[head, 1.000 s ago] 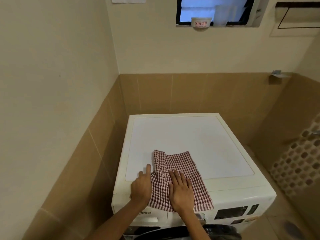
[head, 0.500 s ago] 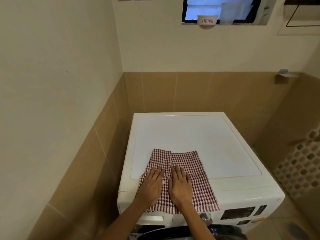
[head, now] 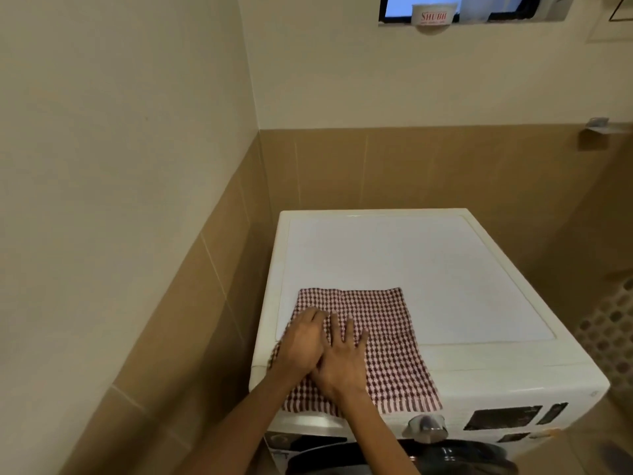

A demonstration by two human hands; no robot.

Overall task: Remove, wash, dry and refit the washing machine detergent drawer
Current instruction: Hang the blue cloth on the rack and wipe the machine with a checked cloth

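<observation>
Cream and tan walls (head: pixel 144 186) hug our white washing machine (head: pixel 428 269). On its top lies a red checked cloth (head: pixel 387 323), with its front edge hanging over. Our left hand (head: pixel 301 341), fingers close together, and our right hand (head: pixel 342 361), fingers spread, press it flat. We think the detergent drawer (head: pixel 308 423) sits shut just below. The hanging cloth could slide off the smooth top, or catch on the drawer.

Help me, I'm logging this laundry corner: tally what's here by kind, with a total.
1 washing machine
1 checked cloth, lying on the machine's top
2 hands: left hand, right hand, both on the cloth
1 printed tub, on the window sill
Total: 5
</observation>
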